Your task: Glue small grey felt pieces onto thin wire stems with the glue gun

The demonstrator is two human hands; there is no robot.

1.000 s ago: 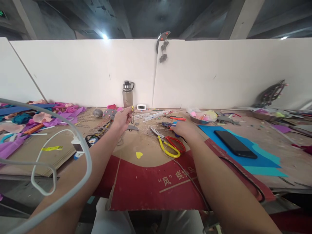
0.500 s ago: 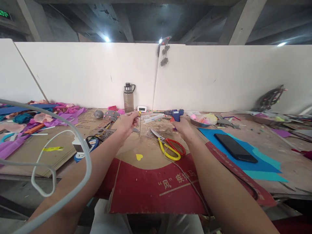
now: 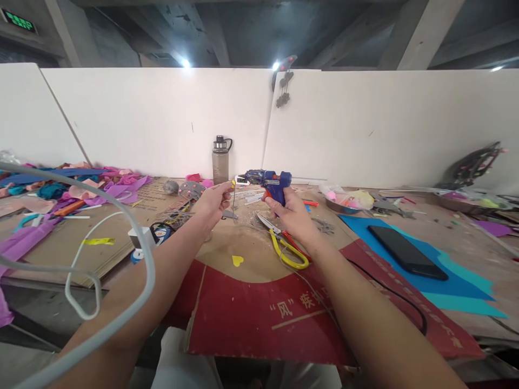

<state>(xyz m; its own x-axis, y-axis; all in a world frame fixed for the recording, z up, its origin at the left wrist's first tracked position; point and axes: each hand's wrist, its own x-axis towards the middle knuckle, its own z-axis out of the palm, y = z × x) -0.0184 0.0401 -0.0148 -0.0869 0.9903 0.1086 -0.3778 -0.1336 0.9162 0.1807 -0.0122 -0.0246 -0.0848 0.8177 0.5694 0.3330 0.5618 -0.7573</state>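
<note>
While your right hand curls snugly around the blue glue gun, its barrel lies nearly level, pointing left toward the small yellow piece your left hand pinches.

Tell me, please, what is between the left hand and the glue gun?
In the head view, the yellow piece held by the left hand and, farther back, a white digital display.

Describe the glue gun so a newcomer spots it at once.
Find the white partition behind the table. In front of it, the right hand grips the glue gun, pointing toward the left hand. Its blue, pistol-shaped body sets it apart from the red-and-yellow scissors below.
</note>
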